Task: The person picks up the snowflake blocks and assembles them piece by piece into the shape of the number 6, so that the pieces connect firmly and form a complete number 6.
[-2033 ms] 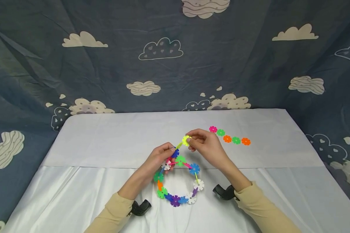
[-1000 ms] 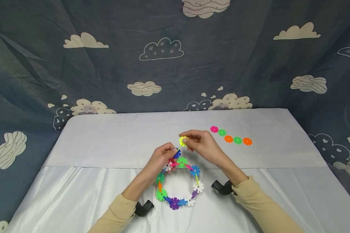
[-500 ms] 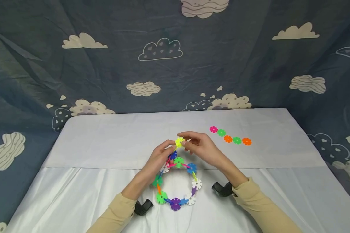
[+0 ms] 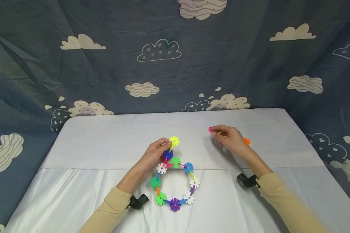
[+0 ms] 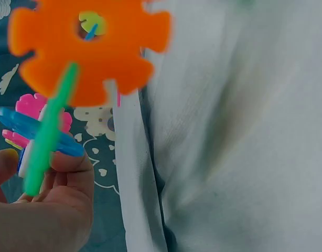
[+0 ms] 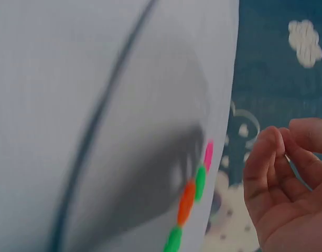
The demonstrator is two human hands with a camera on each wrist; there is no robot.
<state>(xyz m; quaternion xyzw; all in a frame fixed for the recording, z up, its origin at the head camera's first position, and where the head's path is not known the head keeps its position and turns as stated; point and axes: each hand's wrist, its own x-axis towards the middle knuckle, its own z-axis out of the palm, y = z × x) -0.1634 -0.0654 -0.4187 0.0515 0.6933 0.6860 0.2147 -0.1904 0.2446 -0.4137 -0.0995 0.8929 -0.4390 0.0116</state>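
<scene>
My left hand (image 4: 153, 153) pinches a chain of interlocking snowflake discs near its dark blue disc (image 4: 168, 154). The chain (image 4: 175, 205) forms a closed ring of many colours, with a short tail ending in a yellow disc (image 4: 174, 141) beside my fingertips. Close up in the left wrist view are its orange disc (image 5: 124, 37) and an edge-on green disc (image 5: 48, 136). My right hand (image 4: 231, 139) hovers over the loose discs, loosely curled fingers at the pink disc (image 4: 210, 129). Nothing shows between its fingers in the right wrist view, where the pink disc (image 6: 208, 155) lies on the cloth.
Loose green (image 6: 200, 184) and orange (image 6: 186, 205) discs lie in a row by the pink one, partly hidden by my right hand in the head view. Another orange disc (image 4: 247, 141) shows beyond it. White cloth (image 4: 105, 139) covers the table; a dark cloud-print curtain (image 4: 110, 74) hangs behind.
My right hand brought the yellow disc to the tail's end, let go of it and moved right to the loose discs. My left hand shifted slightly left with the chain.
</scene>
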